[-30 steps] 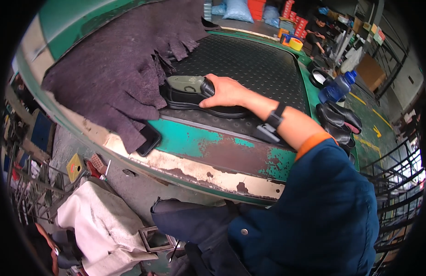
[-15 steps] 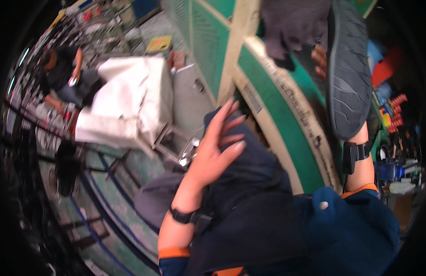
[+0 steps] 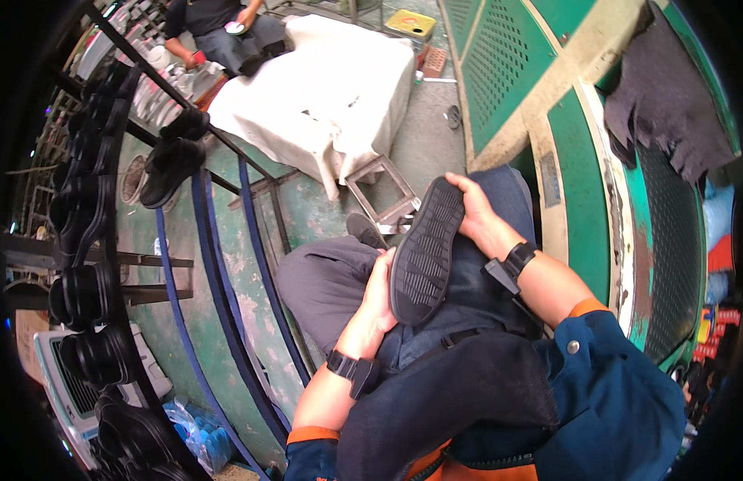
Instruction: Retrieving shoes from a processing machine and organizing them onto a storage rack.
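A shoe [image 3: 427,252] with a black ridged sole is tilted over my lap, its sole turned toward me. My left hand [image 3: 378,298] is closed on the shoe's near left end, and most of its fingers go out of sight beneath. At the far right end my right hand [image 3: 479,215] grips the edge, partly hidden by the sole. The shoe's upper cannot be seen. Both of my wrists carry black straps with small boxes, below orange cuffs and blue sleeves.
To the left, a rack [image 3: 139,321] holds several black shoes. Ahead stands a white cloth-covered block [image 3: 339,72] beside a metal frame [image 3: 383,192], with a seated person [image 3: 227,36] behind. A green machine [image 3: 584,184] lies right, a dark ragged cloth [image 3: 668,100] draped on it.
The shoe has come from the upper right, beside the machine, down to my lap in my right hand. My left hand, open and apart from it before, now grips it too. The view has swung left.
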Motion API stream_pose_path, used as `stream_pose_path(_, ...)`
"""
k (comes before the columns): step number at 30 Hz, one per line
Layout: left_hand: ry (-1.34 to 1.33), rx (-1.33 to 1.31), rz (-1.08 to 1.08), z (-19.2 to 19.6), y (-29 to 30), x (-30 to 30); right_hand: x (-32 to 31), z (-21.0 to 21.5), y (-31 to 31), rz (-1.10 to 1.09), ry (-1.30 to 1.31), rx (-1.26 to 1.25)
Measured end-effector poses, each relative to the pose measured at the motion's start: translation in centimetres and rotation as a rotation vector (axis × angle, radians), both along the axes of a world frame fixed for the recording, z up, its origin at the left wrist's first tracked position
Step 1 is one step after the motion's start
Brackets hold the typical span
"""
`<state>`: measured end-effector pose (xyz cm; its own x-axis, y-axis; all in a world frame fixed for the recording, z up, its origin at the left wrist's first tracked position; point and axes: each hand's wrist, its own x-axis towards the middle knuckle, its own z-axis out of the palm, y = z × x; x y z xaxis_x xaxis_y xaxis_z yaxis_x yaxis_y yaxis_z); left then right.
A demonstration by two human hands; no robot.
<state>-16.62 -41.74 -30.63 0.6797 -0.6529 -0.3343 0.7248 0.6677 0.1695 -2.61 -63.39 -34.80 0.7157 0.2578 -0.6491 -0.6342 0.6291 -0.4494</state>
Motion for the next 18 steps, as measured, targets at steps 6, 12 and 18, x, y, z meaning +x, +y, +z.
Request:
stream_pose_path(6, -0.093, 0.732, 0.017, -0.2, 0.7, 0.5, -1.2, 0.9, 2.4, 0.153, 0.019, -0.015)
stream_pose_path(12, -0.271, 1.007, 0.034, -4.5, -0.8, 9.9, -0.8, 0.6, 1.6, 0.174, -0.162, -0.047)
stream_pose_path(18, -0.082, 0.743, -0.039, -8.1, -2.5, 8.8, -0.5, -1.7, 1.0, 0.115, -0.076, -0.081)
